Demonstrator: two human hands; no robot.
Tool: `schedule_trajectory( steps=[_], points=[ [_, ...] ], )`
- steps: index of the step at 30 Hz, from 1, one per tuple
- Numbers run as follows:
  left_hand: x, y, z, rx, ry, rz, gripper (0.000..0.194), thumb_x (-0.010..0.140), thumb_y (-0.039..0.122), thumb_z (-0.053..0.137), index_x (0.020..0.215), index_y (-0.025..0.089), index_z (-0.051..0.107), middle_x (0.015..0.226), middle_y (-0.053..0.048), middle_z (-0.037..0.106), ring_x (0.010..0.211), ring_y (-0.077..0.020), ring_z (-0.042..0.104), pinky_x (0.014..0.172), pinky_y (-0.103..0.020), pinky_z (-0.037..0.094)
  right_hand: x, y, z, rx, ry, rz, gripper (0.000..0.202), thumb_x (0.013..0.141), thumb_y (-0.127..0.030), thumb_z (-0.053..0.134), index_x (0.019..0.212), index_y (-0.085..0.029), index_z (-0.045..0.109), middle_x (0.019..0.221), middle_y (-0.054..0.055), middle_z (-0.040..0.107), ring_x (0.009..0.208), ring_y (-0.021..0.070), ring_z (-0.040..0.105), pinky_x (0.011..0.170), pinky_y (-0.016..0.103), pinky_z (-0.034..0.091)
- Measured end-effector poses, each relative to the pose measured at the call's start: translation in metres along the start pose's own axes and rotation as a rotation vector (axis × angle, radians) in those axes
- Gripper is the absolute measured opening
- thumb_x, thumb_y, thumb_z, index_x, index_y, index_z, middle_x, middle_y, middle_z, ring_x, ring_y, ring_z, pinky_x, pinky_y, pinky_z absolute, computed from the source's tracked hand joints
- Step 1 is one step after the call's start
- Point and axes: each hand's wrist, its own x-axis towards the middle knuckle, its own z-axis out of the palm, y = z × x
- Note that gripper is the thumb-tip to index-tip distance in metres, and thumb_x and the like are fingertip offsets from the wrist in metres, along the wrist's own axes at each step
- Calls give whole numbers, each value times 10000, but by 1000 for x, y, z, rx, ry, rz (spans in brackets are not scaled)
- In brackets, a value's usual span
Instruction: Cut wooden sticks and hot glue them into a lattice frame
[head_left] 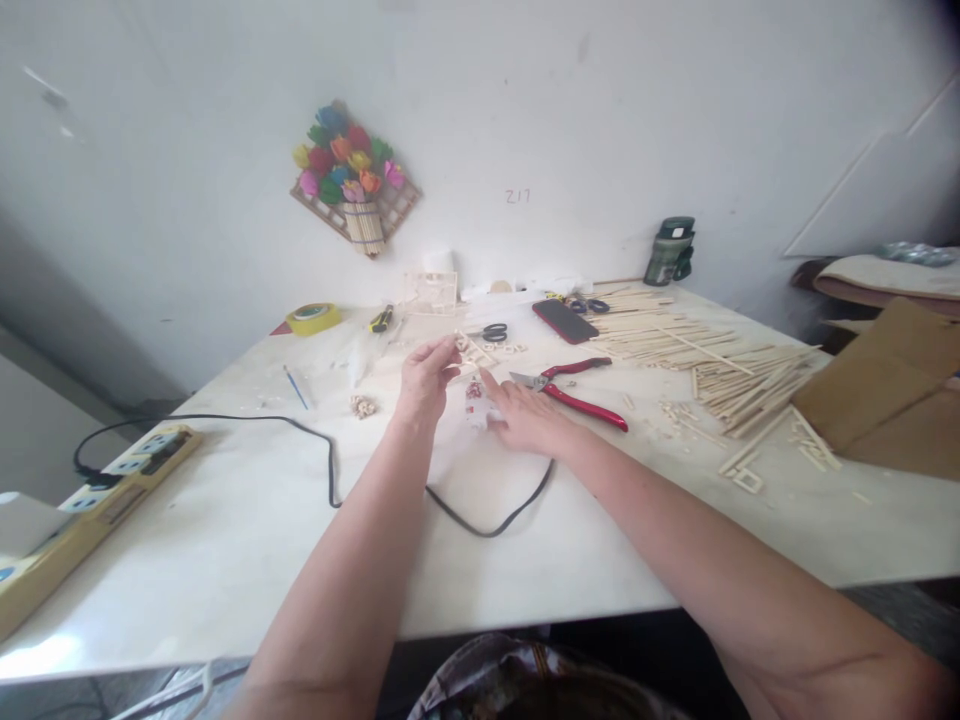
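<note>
Left hand (431, 378) closed in a pinch on the left end of a small wooden stick frame (477, 352), held tilted off the table, presumably to leave its other end free for the right hand (523, 412). Right index finger extended to that end; contact, and whether this hand grips anything, cannot tell. Red-handled pruning shears (589, 405) just right of the grip, likely for easy reach; loose wooden sticks (724, 365) farther right, probably kept clear.
</note>
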Motion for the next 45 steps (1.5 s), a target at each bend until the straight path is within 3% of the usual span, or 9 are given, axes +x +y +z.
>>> schedule_trajectory(
  steps=[2, 4, 8, 11, 14, 21, 29, 32, 45],
  points=[
    [-1, -1, 1, 11, -19, -14, 194, 589, 290, 721, 686, 140, 647, 585, 28, 571, 520, -32, 514, 456, -132, 371, -1, 2, -4, 66, 52, -15, 788, 748, -323, 506, 1403, -181, 91, 1141, 149, 527, 1044, 290, 475, 820, 388, 365],
    [-3, -3, 4, 25, -40, -39, 202, 583, 291, 727, 695, 140, 654, 581, 30, 558, 528, -35, 511, 463, -136, 377, 0, 5, -10, 229, 185, 13, 723, 724, -290, 528, 1367, -179, 216, 1092, 126, 564, 1013, 271, 499, 841, 390, 362],
    [-7, -8, 10, 73, -82, -90, 208, 578, 295, 732, 677, 129, 655, 582, 22, 545, 528, -39, 501, 462, -141, 385, 7, 11, -16, 929, 491, 188, 475, 759, -345, 499, 1189, -184, 378, 903, 52, 614, 824, 177, 586, 755, 330, 434],
    [-9, -12, 13, 96, -104, -114, 210, 588, 299, 728, 684, 128, 653, 581, 20, 536, 519, -41, 492, 461, -143, 398, 11, 12, -19, 1358, 573, 255, 430, 699, -391, 574, 1052, -200, 421, 883, 26, 600, 719, 138, 600, 646, 283, 461],
    [-10, -16, 17, 98, -119, -145, 227, 586, 305, 729, 712, 131, 657, 583, 18, 538, 516, -46, 498, 477, -153, 426, 12, 7, -23, 1535, 601, 285, 410, 631, -358, 642, 957, -199, 449, 859, 13, 600, 718, 125, 600, 628, 261, 463],
    [-14, -18, 23, 75, -151, -161, 233, 566, 284, 743, 728, 135, 667, 676, 0, 598, 562, -65, 547, 540, -197, 490, 9, 1, -27, 1594, 639, 343, 404, 589, -277, 662, 928, -200, 455, 773, -25, 601, 690, 109, 591, 628, 251, 454],
    [-14, -19, 23, 60, -171, -175, 221, 582, 249, 730, 773, 152, 676, 660, -2, 627, 595, -77, 574, 602, -207, 507, 11, 4, -26, 1553, 664, 304, 356, 600, -246, 636, 910, -193, 470, 676, -57, 586, 592, 82, 558, 581, 226, 428],
    [-15, -15, 24, 51, -169, -143, 263, 595, 258, 721, 834, 158, 677, 689, -8, 639, 629, -90, 591, 645, -239, 513, 11, 5, -27, 1536, 671, 291, 347, 600, -236, 632, 906, -194, 474, 666, -60, 585, 578, 77, 546, 563, 218, 424],
    [-12, -12, 19, 299, -239, 43, 221, 589, 277, 725, 767, 147, 699, 711, -24, 667, 638, -113, 606, 663, -261, 506, 14, 14, -22, 1379, 657, 198, 347, 612, -256, 628, 919, -203, 475, 622, -68, 578, 517, 74, 505, 526, 224, 428]
  ],
)
